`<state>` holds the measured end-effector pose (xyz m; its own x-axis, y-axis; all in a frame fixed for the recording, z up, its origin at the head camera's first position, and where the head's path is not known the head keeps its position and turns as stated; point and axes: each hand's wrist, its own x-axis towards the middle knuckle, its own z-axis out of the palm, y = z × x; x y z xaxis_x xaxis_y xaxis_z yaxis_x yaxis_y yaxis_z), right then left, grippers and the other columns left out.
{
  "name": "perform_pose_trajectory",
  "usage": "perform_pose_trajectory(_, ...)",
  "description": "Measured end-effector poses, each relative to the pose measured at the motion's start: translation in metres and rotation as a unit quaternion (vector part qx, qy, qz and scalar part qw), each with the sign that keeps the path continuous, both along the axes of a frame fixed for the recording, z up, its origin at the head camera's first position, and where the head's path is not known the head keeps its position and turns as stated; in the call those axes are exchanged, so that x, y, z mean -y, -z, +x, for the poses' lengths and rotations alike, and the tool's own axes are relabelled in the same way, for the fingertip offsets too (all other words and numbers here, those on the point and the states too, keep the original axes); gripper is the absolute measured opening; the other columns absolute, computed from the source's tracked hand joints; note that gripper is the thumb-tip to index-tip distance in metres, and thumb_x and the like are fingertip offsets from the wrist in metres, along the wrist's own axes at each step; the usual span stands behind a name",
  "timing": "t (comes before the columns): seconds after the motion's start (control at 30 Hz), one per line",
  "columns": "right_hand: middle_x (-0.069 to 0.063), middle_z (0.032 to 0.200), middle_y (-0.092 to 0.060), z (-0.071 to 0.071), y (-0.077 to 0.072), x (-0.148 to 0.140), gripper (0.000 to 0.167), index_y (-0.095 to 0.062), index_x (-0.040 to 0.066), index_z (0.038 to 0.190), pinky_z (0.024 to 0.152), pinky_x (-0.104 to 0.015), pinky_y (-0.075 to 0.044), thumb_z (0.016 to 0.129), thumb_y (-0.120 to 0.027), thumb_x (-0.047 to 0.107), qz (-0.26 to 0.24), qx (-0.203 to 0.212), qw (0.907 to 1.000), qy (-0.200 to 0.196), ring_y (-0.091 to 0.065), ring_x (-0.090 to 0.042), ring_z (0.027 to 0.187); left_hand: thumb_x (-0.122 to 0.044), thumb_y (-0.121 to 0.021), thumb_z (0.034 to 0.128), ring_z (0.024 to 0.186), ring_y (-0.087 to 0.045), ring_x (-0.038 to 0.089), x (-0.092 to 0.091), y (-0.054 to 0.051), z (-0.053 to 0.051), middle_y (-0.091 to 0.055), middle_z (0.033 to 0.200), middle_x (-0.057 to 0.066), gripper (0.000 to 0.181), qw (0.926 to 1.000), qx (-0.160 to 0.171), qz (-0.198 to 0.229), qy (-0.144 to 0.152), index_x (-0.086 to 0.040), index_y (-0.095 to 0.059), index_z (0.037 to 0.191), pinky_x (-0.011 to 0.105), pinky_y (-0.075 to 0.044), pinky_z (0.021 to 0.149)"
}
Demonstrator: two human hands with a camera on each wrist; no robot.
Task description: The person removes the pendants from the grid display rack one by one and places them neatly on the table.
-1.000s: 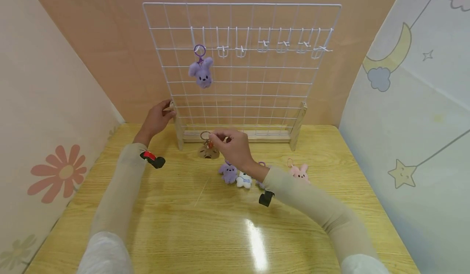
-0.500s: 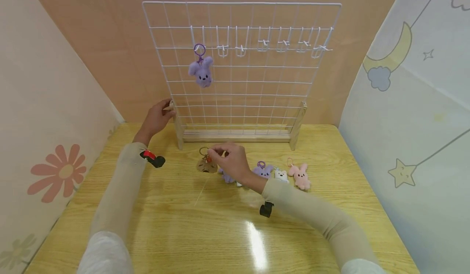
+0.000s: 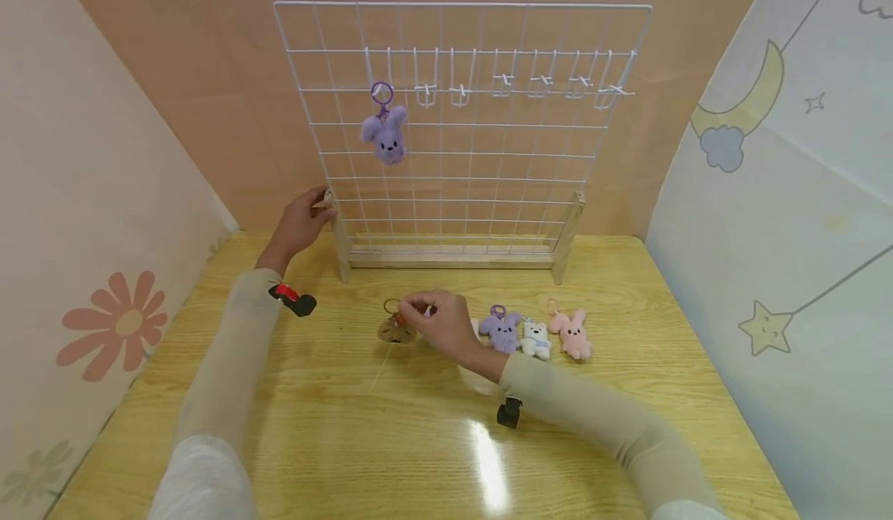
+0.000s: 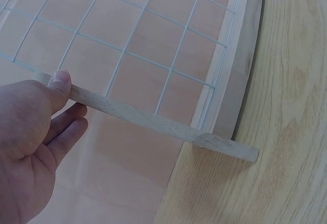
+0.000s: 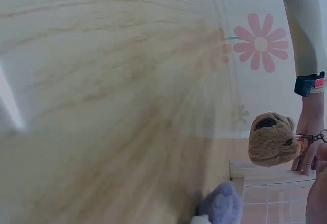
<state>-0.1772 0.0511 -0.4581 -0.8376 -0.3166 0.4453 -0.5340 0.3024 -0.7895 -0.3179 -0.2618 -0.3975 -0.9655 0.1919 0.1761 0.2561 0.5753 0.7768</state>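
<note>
My right hand (image 3: 441, 325) pinches a brown plush keychain (image 3: 396, 331) near its metal ring. The plush hangs low over the table; whether it touches the wood I cannot tell. In the right wrist view the plush head (image 5: 272, 141) shows furry and tan with dark patches, beside the fingers at the edge. My left hand (image 3: 300, 224) holds the left wooden upright (image 4: 138, 115) of a white wire grid rack (image 3: 460, 125), the thumb over it and fingers behind. A purple plush keychain (image 3: 388, 140) hangs from the leftmost hook.
On the table (image 3: 335, 427), right of my hand, lie a purple plush keychain (image 3: 502, 334), a white one (image 3: 536, 340) and a pink one (image 3: 575, 337). Others are mostly hidden behind the hand. Several white hooks (image 3: 502, 82) line the grid. Patterned walls stand at both sides.
My right hand has come down and toward me with the brown plush keychain, from before the rack's base to low over the table. The left hand stays on the upright.
</note>
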Motion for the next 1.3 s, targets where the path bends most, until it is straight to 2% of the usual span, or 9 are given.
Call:
perform_pose_trajectory(0.33,0.006,0.079,-0.074,0.009,0.018,0.000,0.015,-0.083,0.014,0.099,0.054,-0.023,-0.050,0.098,-0.072,0.024,0.009,0.004,0.9999,-0.013,-0.057,-0.005,0.063,-0.019,-0.052,0.1086,0.138,-0.048,0.046,-0.001,0.000,0.000,-0.036,0.160,0.025,0.060,0.9999,-0.010,0.001,0.004,0.002,-0.028,0.160,0.060,-0.045,0.108)
perform_pose_trajectory(0.6,0.005,0.084,-0.076,0.010,0.027,-0.001,0.020,-0.083,0.010,0.100,0.058,-0.023,-0.053,0.100,-0.069,0.024,0.020,0.010,0.9995,-0.024,-0.062,-0.004,0.066,-0.019,-0.052,0.1085,0.138,-0.048,0.047,-0.001,-0.001,0.001,-0.037,0.159,0.026,0.060,0.9999,-0.010,0.003,0.001,0.002,-0.029,0.159,0.061,-0.045,0.108)
perform_pose_trajectory(0.73,0.004,0.084,-0.077,0.006,0.032,-0.001,0.021,-0.082,0.008,0.100,0.058,-0.023,-0.053,0.100,-0.069,0.024,0.016,0.006,0.9994,-0.029,-0.062,-0.003,0.065,-0.019,-0.052,0.1086,0.138,-0.047,0.047,-0.002,-0.001,0.000,-0.037,0.159,0.026,0.060,1.0000,-0.009,0.003,0.001,0.002,-0.028,0.159,0.061,-0.045,0.108)
perform_pose_trajectory(0.87,0.007,0.079,-0.074,0.000,0.033,0.000,0.019,-0.082,0.012,0.103,0.056,-0.023,-0.052,0.101,-0.069,0.026,0.029,0.010,0.9993,-0.023,-0.060,-0.004,0.063,-0.019,-0.052,0.1086,0.138,-0.048,0.046,-0.002,0.000,-0.001,-0.037,0.159,0.026,0.060,1.0000,-0.006,0.003,0.001,0.001,-0.028,0.160,0.061,-0.045,0.108)
perform_pose_trajectory(1.07,0.011,0.085,-0.074,-0.009,0.029,0.002,0.018,-0.083,0.018,0.099,0.063,-0.023,-0.053,0.101,-0.068,0.028,0.079,0.005,0.9968,-0.016,-0.061,-0.003,0.073,-0.019,-0.053,0.1084,0.136,-0.050,0.044,-0.001,0.000,0.001,-0.038,0.159,0.025,0.061,0.9999,-0.011,0.003,-0.001,-0.001,-0.028,0.161,0.059,-0.046,0.107)
perform_pose_trajectory(1.3,0.006,0.087,-0.077,-0.017,0.032,0.002,0.022,-0.082,0.009,0.104,0.061,-0.023,-0.056,0.101,-0.068,0.025,0.077,0.030,0.9962,-0.028,-0.067,-0.002,0.073,-0.018,-0.053,0.1085,0.137,-0.050,0.045,-0.001,0.000,0.001,-0.038,0.159,0.025,0.060,0.9999,-0.012,0.004,-0.001,-0.001,-0.028,0.161,0.058,-0.046,0.108)
